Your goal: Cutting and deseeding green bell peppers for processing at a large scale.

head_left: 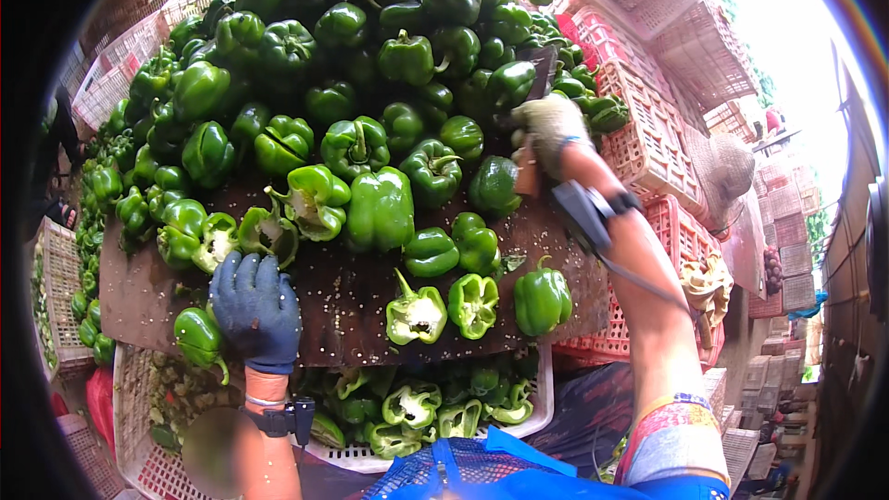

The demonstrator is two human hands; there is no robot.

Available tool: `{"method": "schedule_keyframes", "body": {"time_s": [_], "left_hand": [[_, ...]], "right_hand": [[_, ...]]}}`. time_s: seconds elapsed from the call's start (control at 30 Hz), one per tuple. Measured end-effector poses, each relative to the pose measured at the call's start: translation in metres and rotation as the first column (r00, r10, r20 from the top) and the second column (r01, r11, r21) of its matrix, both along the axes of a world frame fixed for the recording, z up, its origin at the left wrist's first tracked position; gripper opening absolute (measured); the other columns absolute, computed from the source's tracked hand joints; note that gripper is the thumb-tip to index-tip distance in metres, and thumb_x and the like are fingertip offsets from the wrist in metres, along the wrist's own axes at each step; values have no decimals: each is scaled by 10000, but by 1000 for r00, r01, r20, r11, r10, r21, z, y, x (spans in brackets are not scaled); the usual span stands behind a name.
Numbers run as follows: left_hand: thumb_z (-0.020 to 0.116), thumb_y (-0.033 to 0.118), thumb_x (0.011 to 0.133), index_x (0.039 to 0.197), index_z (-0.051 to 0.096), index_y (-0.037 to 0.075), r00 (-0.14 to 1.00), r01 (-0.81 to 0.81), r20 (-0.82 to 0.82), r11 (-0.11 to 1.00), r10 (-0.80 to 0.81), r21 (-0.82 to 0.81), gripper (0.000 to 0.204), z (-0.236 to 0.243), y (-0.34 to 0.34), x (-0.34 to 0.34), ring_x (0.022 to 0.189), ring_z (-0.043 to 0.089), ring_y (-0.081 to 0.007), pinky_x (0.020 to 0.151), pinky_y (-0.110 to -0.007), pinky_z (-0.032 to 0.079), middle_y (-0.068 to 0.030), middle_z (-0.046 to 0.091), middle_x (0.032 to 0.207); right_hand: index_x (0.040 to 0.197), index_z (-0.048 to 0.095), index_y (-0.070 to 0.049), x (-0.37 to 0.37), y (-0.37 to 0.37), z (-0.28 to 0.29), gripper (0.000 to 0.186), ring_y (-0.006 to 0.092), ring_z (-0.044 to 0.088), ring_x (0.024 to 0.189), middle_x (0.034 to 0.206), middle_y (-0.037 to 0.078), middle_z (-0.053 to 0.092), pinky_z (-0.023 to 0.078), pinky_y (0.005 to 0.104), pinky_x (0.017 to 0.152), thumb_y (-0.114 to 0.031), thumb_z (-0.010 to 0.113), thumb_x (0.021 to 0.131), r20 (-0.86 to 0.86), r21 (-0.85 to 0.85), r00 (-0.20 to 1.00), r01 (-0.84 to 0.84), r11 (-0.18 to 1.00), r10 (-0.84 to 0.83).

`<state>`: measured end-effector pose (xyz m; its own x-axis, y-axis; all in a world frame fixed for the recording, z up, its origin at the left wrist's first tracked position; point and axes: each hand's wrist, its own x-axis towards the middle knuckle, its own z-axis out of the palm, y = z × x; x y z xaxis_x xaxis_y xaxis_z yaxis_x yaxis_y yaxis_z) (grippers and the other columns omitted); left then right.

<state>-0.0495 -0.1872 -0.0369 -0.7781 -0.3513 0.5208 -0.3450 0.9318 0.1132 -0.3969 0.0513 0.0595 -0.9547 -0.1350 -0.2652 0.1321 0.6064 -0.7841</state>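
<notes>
My left hand (255, 306), in a dark blue glove, lies on the brown board (343, 296) with its fingers stretched out. Its fingertips are at a halved green pepper (218, 239), pale inside and full of seeds; another cut half (269, 231) sits beside it. Below the wrist side is a whole pepper (198, 338). My right hand (554, 130), in a pale glove, is closed round a knife (543, 69), blade pointing away among the peppers and wooden handle showing below the fist. Two cut halves (415, 313) (473, 305) and a whole pepper (542, 299) are near the board's front edge.
A large heap of green peppers (343, 28) covers the far side. Under the board's front edge stands a white crate (542, 389) with cut peppers inside. Red and pale crates (639, 120) are stacked at the right; more crates (139, 56) stand far left. Seeds are scattered about.
</notes>
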Motion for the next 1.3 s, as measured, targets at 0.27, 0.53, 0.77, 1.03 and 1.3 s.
{"method": "schedule_keyframes", "body": {"time_s": [0.27,0.53,0.77,1.03,1.3], "left_hand": [[716,130,754,1038,653,77,998,33,-59,999,-34,-12,296,-3,-1,-5,1125,560,-362,1006,-507,422,-112,624,1066],[740,146,817,1186,680,98,990,47,-130,999,-46,5,377,-18,-11,0,1176,592,-330,1024,-464,439,-123,663,1210],[734,43,816,1219,667,50,926,134,-350,990,-139,-39,409,27,29,19,1167,613,-332,1021,-449,465,-149,673,1213],[670,-39,842,1103,719,0,856,433,-420,861,-300,266,268,38,82,58,951,700,-257,859,-362,546,-130,732,1064],[733,122,885,1396,490,-20,878,372,-445,-331,-178,867,584,47,141,82,996,659,-154,867,-281,534,-145,668,1169]], "right_hand": [[774,658,-9,-19,8,-41,124,258,604,555,672,117,624,486,403,515,-113,656,841,-146,429,873,-369,825,466],[998,674,-103,83,132,12,167,310,677,722,812,159,696,556,441,684,-170,650,846,-302,439,856,-265,859,419],[1224,626,-137,144,197,-44,425,367,689,977,1102,180,690,544,517,818,-383,668,881,-483,789,732,128,601,479],[1263,574,-40,214,129,-37,624,348,694,949,1085,211,689,552,422,849,-295,731,716,-229,369,932,-185,911,282],[1462,431,2,316,96,-11,787,204,628,1073,1240,117,604,554,322,883,-1,721,731,62,-649,948,-200,734,312]]}}
